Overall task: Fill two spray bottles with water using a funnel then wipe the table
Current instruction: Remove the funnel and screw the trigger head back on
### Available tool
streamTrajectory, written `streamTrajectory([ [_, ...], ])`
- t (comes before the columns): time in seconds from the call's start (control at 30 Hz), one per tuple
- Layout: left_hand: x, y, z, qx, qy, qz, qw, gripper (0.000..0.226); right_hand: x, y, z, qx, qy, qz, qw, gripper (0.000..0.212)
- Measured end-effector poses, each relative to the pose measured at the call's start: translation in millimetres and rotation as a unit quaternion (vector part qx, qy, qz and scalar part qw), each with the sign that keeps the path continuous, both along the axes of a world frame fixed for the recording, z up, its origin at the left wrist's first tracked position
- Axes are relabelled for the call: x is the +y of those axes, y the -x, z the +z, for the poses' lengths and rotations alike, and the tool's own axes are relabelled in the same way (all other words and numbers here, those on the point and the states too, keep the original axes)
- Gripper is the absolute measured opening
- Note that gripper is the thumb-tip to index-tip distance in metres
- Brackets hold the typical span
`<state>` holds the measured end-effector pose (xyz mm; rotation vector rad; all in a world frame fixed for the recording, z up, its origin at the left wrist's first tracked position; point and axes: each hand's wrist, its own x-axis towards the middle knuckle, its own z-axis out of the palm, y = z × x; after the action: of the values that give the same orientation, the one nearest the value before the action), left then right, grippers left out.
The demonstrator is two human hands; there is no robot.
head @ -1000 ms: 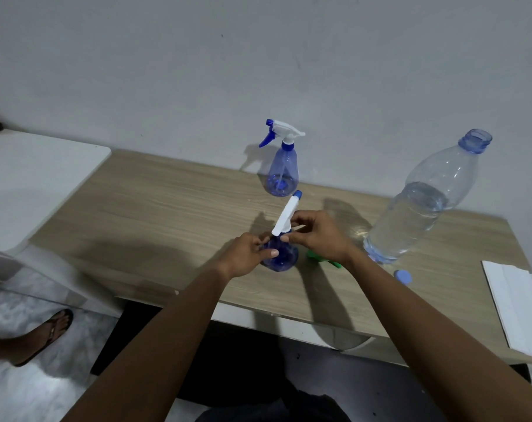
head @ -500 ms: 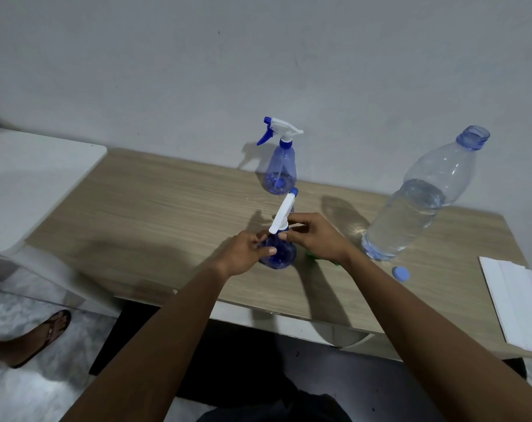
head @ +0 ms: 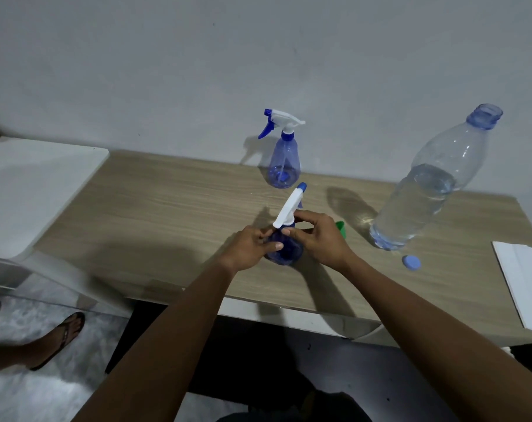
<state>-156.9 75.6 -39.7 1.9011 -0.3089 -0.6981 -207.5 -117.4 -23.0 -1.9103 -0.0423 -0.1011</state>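
Observation:
A blue spray bottle (head: 284, 252) stands near the front middle of the wooden table (head: 173, 214). My left hand (head: 252, 249) grips its body from the left. My right hand (head: 318, 239) pinches the neck under the white spray head (head: 289, 208), which points away from me. A second blue spray bottle (head: 284, 161) stands upright behind, by the wall. The green funnel (head: 341, 228) lies just right of my right hand, mostly hidden. A large clear water bottle (head: 429, 190), uncapped and roughly half full, stands to the right, with its blue cap (head: 411, 262) on the table beside it.
A white folded cloth (head: 523, 281) lies at the table's right edge. A white surface (head: 30, 190) adjoins the table on the left. A foot in a sandal (head: 57, 336) is on the floor at lower left. The grey wall runs behind the table.
My right fingers have shifted round the neck of the near bottle and the spray head has turned slightly. The other objects have stayed put.

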Motion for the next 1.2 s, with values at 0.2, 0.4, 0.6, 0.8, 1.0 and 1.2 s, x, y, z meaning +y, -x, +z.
streamTrajectory([
  [0.2, -2, 15, -1, -0.047, -0.021, 0.028, 0.998, 0.035, 7, 9, 8, 0.017, -0.011, -0.032, 0.999, 0.022],
  [0.4, 2, 32, 14, 0.027, 0.084, 0.035, 0.996, 0.045, 9, 13, 24, 0.017, -0.037, -0.007, 0.999, 0.015],
  [0.6, 19, 28, 30, 0.185, 0.104, -0.021, 0.977, 0.052, 16, 17, 43, 0.067, -0.128, 0.023, 0.989, 0.021],
  [0.8, 27, 34, 33, 0.250, 0.092, -0.052, 0.962, 0.035, 25, 19, 44, 0.162, -0.175, -0.002, 0.971, 0.047],
  [1.0, 36, 40, 28, 0.311, 0.067, -0.065, 0.946, 0.034, 31, 22, 28, 0.216, -0.190, -0.011, 0.958, 0.029],
  [1.2, 43, 38, 25, 0.296, -0.005, -0.090, 0.951, 0.038, 35, 25, 17, 0.247, -0.185, -0.019, 0.951, 0.034],
])
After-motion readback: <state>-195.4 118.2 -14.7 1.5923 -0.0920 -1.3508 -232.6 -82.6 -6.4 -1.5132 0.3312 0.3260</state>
